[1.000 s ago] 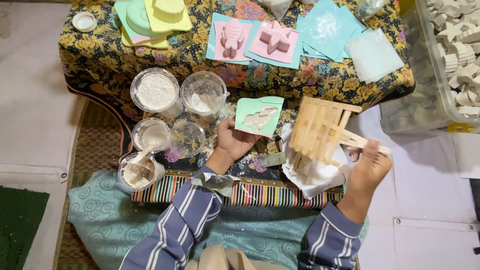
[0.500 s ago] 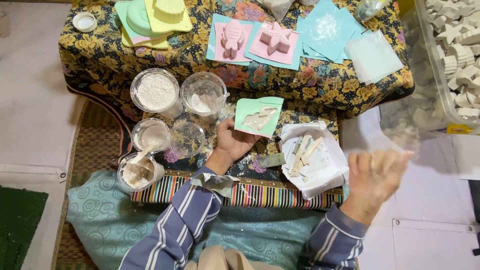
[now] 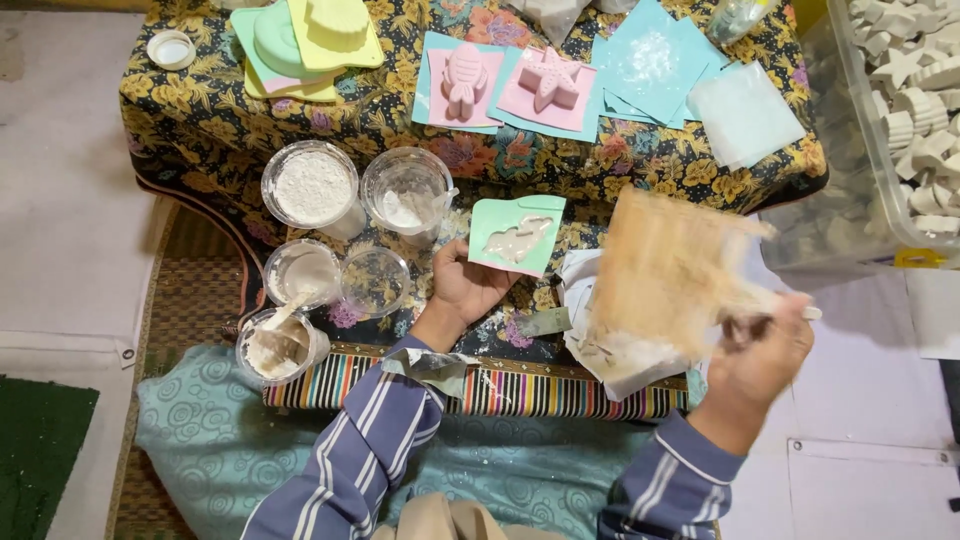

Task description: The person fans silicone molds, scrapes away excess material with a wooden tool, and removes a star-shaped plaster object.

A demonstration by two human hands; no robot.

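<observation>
My left hand rests on the low table and grips the near edge of a mint-green mould filled with white plaster. My right hand is raised at the right and shut on the handle of a flat wooden slatted fan. The fan is blurred with motion. It hangs over a crumpled white paper that lies just right of the mould.
On the flowered tablecloth stand a tub of white powder, a clear tub and smaller cups, one holding paste and a stick. Pink fish and star moulds lie farther back. A clear bin of white casts stands at the right.
My right hand swung the fan off to the right and out of sight, then back over the white paper. My left hand and the green mould stayed put.
</observation>
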